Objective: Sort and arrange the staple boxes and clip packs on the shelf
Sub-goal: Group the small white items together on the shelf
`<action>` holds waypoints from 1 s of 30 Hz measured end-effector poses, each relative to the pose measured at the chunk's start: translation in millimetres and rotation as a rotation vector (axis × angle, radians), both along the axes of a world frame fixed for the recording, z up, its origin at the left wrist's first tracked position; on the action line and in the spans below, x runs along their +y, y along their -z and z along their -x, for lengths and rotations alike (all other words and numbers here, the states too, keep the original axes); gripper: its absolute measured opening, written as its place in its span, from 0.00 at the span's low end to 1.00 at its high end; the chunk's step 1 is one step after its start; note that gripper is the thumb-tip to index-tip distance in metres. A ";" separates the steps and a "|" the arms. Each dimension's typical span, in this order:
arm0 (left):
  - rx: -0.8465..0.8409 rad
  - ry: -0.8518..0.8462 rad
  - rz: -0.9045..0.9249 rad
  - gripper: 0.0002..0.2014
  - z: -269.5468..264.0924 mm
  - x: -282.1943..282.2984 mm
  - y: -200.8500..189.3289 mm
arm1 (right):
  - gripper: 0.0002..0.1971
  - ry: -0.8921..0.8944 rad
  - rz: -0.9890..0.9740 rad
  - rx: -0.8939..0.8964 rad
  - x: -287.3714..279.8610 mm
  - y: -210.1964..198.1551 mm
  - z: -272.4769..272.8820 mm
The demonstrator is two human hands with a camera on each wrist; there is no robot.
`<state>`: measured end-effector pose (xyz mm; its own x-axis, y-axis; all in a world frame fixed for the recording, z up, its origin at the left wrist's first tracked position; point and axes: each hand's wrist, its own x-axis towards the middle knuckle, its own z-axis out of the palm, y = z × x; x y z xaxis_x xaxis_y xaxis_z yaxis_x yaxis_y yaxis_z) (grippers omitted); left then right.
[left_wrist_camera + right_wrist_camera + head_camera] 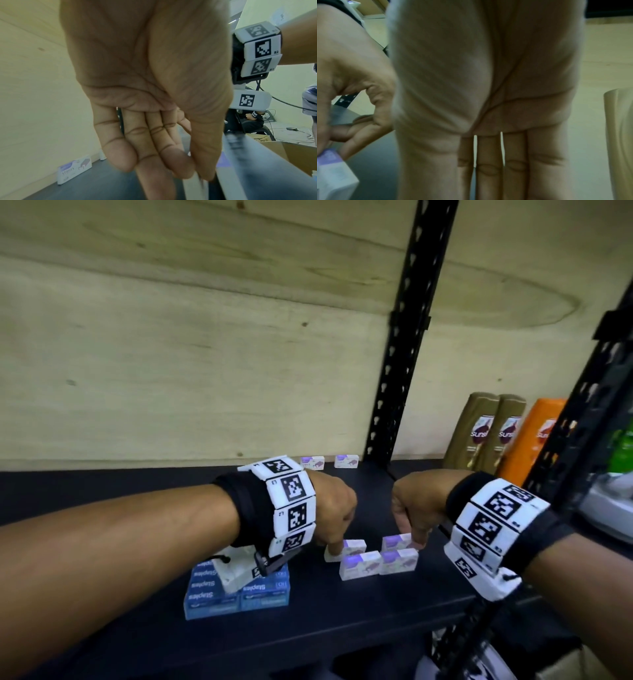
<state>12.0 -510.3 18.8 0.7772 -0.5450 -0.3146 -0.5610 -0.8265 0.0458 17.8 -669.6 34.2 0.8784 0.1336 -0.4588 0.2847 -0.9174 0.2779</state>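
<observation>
Fingers (336, 545) of left hand (334, 503), right hand (416, 505) — on separate white-purple boxes (356, 546)

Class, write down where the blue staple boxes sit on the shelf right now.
Head view: the blue staple boxes sit near the front of the dark shelf, below the left wrist, just left of the white-and-purple boxes.

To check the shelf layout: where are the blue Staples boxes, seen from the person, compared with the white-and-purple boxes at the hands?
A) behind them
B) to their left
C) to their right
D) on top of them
B: the blue Staples boxes sit left of the white-and-purple boxes, apart from them.
</observation>
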 end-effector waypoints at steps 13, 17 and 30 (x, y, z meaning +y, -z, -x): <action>-0.008 0.013 -0.131 0.15 9.2 -3.4 2.4 | 0.14 0.027 0.002 0.003 -6.7 4.9 18.4; 0.094 0.022 -0.110 0.26 5.8 -1.7 4.0 | 0.20 0.045 -0.032 0.075 -10.3 7.2 19.2; 0.140 -0.032 -0.081 0.17 13.6 -20.9 10.0 | 0.22 0.005 -0.120 0.043 -9.5 19.8 28.3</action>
<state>-1.6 -531.1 8.9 0.7393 -0.4889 -0.4630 -0.5271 -0.8481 0.0538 -10.5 -679.1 14.4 0.8591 0.1857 -0.4770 0.2896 -0.9447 0.1537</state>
